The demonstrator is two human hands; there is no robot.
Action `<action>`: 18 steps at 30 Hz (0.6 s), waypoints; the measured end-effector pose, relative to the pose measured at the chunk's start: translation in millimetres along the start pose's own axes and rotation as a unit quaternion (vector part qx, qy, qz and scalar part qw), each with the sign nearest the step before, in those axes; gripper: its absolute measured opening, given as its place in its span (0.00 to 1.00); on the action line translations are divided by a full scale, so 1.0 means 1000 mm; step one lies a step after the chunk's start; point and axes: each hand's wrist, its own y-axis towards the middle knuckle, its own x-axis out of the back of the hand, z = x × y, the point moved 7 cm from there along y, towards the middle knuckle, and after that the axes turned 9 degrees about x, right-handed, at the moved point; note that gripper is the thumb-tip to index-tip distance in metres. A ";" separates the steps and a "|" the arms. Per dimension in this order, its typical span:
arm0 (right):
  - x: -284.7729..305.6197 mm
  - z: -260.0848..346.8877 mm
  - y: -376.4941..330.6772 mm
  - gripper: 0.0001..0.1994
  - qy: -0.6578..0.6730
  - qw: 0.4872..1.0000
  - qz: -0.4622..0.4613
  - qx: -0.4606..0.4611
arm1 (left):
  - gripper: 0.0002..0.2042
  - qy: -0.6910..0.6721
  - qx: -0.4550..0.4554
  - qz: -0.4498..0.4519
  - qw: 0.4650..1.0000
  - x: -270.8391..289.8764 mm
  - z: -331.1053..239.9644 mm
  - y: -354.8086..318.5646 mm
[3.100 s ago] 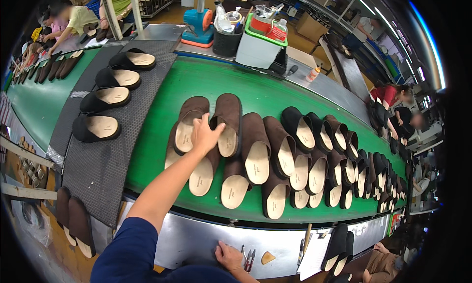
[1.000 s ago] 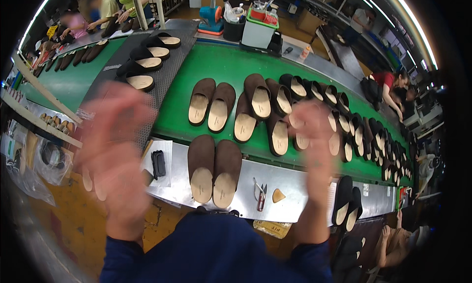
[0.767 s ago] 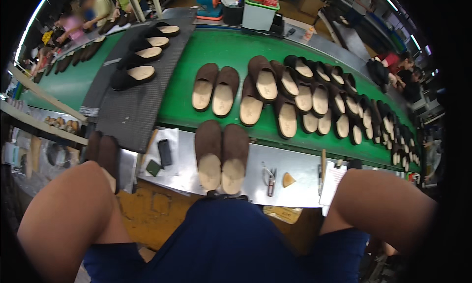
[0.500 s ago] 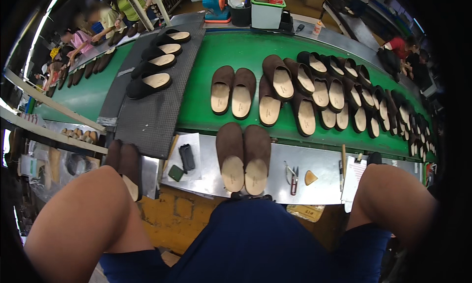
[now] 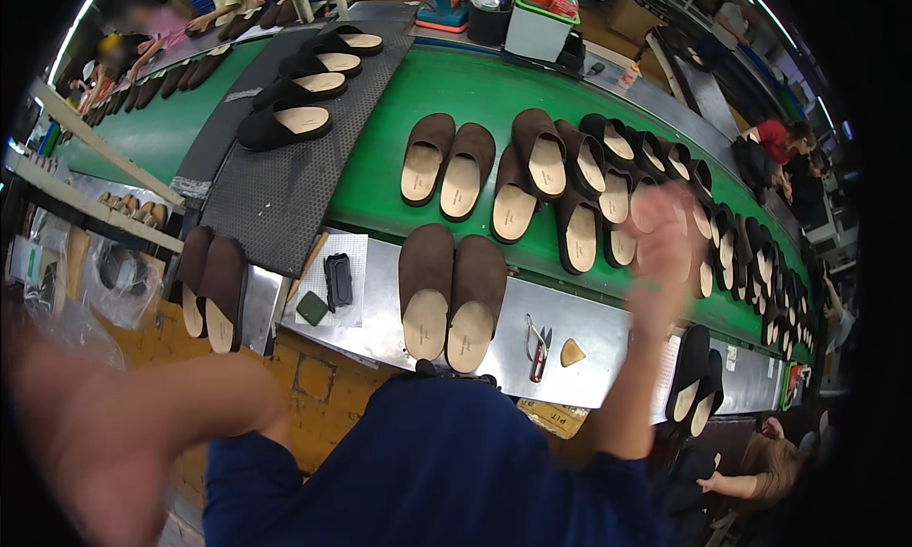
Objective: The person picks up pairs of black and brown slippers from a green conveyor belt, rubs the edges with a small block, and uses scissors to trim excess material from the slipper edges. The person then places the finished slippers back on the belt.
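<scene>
My right hand (image 5: 665, 238) is raised in front of the clogs at the right of the green belt, its fingers smeared by motion. Whether it touches any clog cannot be told. At the lower left my left hand (image 5: 109, 485) is also heavily blurred, near the picture's edge and away from the bench. A pair of dark brown clogs (image 5: 426, 267) with beige insoles sits on the metal bench (image 5: 598, 324) right before me, toes pointing away. Beyond it another brown pair (image 5: 467, 162) stands on the green belt (image 5: 366, 181).
Several black clogs (image 5: 285, 126) line the dark ridged mat (image 5: 256, 205) at left. Small snips (image 5: 539, 357), a tan wedge (image 5: 572, 353), a green block (image 5: 312, 308) and a black holder (image 5: 337, 281) lie on the bench. A co-worker's arm (image 5: 736, 485) shows at lower right.
My right forearm has swung forward, bringing the hand into view before the clogs. My left arm has shifted outward and lower. The view has turned slightly; the brown pair before me stays put.
</scene>
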 end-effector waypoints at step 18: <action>-0.089 -0.224 -0.219 0.28 0.172 0.836 0.080 -0.516 | 0.36 -0.195 0.763 -0.123 0.604 -0.083 0.286 -0.385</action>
